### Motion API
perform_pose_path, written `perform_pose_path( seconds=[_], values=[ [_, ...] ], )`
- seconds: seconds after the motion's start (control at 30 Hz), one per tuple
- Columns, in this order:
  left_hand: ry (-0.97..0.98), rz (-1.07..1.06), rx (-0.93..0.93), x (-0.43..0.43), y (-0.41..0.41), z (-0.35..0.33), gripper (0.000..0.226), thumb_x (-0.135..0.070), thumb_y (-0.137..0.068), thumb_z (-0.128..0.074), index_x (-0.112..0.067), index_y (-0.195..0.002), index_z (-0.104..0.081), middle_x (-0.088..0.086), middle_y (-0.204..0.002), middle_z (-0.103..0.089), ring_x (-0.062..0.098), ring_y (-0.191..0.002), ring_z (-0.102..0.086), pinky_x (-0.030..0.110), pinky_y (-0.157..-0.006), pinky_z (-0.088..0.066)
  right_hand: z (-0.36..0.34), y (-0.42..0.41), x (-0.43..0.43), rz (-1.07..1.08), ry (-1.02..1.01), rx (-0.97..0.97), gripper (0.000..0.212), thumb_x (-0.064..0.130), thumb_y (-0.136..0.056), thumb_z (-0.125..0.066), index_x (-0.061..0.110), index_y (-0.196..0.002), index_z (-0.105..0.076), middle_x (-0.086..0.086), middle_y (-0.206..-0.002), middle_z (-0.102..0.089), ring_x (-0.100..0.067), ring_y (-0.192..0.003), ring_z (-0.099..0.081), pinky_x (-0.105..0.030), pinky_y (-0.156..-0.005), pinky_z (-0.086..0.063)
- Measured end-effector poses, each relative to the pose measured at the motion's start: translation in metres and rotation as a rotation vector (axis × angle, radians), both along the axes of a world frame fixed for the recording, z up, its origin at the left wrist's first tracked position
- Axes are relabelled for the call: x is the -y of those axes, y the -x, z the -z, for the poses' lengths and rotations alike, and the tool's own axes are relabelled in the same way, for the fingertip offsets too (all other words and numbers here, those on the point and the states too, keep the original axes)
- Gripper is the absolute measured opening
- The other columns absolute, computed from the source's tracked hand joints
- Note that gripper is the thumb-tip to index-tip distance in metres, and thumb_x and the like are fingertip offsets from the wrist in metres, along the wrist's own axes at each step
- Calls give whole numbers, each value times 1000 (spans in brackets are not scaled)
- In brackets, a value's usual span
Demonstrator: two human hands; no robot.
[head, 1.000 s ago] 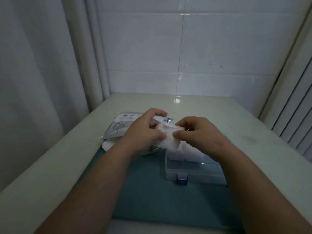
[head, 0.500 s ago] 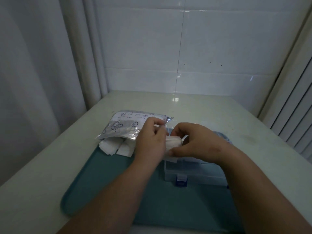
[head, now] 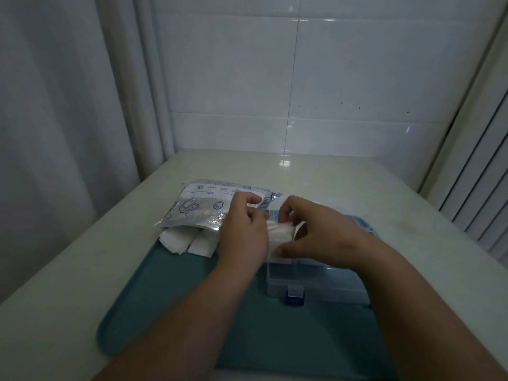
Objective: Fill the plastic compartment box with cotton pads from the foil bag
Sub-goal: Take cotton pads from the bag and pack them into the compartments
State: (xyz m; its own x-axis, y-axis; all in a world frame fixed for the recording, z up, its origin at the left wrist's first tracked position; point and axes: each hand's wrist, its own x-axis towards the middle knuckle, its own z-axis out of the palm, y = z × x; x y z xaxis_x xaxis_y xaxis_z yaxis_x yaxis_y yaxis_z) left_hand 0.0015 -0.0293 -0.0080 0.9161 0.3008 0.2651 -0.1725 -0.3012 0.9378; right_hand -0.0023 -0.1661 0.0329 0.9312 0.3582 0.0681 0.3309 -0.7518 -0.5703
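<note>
- Nearest: both bare forearms, reaching forward over a teal tray (head: 165,312) laid flat on a pale table (head: 357,182).
- On the right half of the tray: clear plastic compartment box (head: 316,284), with a blue latch (head: 294,295) at the middle of its near wall, facing the person.
- Over the left part of the box: stack of cotton pads (head: 279,233), white, gripped from both sides.
- Left hand (head: 244,232): fingers curled around the left end of the stack, back of the hand toward the camera.
- Right hand (head: 324,235): thumb under the stack, fingers curled over its top, pinching the right end.
- Contact between the stack and the box: not discernible, the lower edge being hidden by the hands.
- Left of the left hand, at the far left corner of the tray: loose cotton pads (head: 187,240), spilling from the open mouth of the foil bag.
- Just beyond them: foil bag (head: 203,207), silver with blue printed drawings, lying flat, partly on the tray and partly on the table, its right part behind the left hand.
- Farthest: white tiled wall (head: 343,78) behind the table, pale curtain (head: 55,105) to the left, slatted blind (head: 481,174) to the right.
</note>
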Motion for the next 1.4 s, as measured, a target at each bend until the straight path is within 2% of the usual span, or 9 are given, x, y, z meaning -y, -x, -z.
perform_pose_path(
  seconds=[0.2, 0.33, 0.53, 0.67, 0.77, 0.87, 1.03, 1.17, 1.4],
  values=[
    [11, 48, 26, 3, 2, 1, 8, -22, -96, -49, -24, -95, -57, -2, -76, -61, 14, -69, -55, 31, -61, -41, 0, 0, 2, 8, -11, 62, 30, 35, -76, -78, 36, -92, -52, 16, -97, -59, -3, -77, -57, -19, -66, -47],
    [17, 52, 38, 4, 4, -2, 13, -30, -99, -48, -21, -96, -56, -5, -77, -58, 9, -68, -52, 28, -59, -38, 1, 0, 0, 24, -17, 73, 27, 33, -79, -75, 31, -91, -50, 15, -92, -57, -8, -78, -58, -25, -69, -54],
    [262, 212, 17, 0, 9, -8, 10, -41, -93, -53, -32, -94, -56, -5, -86, -61, 13, -78, -57, 31, -67, -46, -7, -6, 17, 139, -240, 62, 24, 23, -82, -74, 21, -91, -51, 2, -90, -64, -15, -65, -66, -20, -57, -56],
    [222, 271, 22, 2, 7, -7, 34, -14, -88, -64, -32, -113, -50, 1, -103, -67, 12, -84, -68, 32, -71, -56, -6, -11, 23, 217, -415, 39, 23, 19, -82, -74, 15, -89, -52, -6, -88, -68, -21, -66, -70, -29, -63, -61],
    [192, 227, 11, 6, 5, -7, 43, -6, -86, -65, -35, -114, -48, 1, -105, -66, 13, -85, -69, 31, -71, -59, -4, -12, 25, 228, -388, 36, 20, 18, -83, -72, 14, -87, -53, -7, -86, -68, -23, -70, -68, -32, -65, -60],
    [199, 243, -19, 7, -1, -11, 45, -5, -82, -65, -36, -110, -48, 4, -98, -70, 23, -85, -71, 49, -80, -58, -4, -13, 28, 248, -310, 54, 18, 27, -82, -71, 17, -86, -56, -2, -88, -69, -22, -82, -66, -38, -75, -55],
    [157, 337, -90, 16, -14, -21, 39, -12, -83, -67, -37, -105, -48, 9, -98, -70, 21, -87, -72, 47, -85, -58, -9, -14, 39, 291, -325, 50, 15, 24, -87, -67, 17, -89, -53, -1, -95, -68, -19, -84, -65, -32, -70, -57],
    [133, 332, -139, 38, -23, -27, 28, -23, -91, -66, -24, -107, -43, 10, -101, -63, 24, -85, -70, 43, -76, -61, -11, -15, 53, 372, -417, 48, 13, 15, -88, -67, 9, -90, -55, -3, -91, -68, -21, -84, -68, -37, -74, -61],
    [19, 386, -177, 64, -30, -25, 23, -4, -84, -66, -20, -85, -50, 12, -90, -66, 30, -85, -69, 50, -76, -59, -10, -22, 71, 493, -323, -45, 6, 12, -88, -63, 14, -89, -57, -8, -99, -61, -26, -86, -62, -33, -66, -60]
  ],
)
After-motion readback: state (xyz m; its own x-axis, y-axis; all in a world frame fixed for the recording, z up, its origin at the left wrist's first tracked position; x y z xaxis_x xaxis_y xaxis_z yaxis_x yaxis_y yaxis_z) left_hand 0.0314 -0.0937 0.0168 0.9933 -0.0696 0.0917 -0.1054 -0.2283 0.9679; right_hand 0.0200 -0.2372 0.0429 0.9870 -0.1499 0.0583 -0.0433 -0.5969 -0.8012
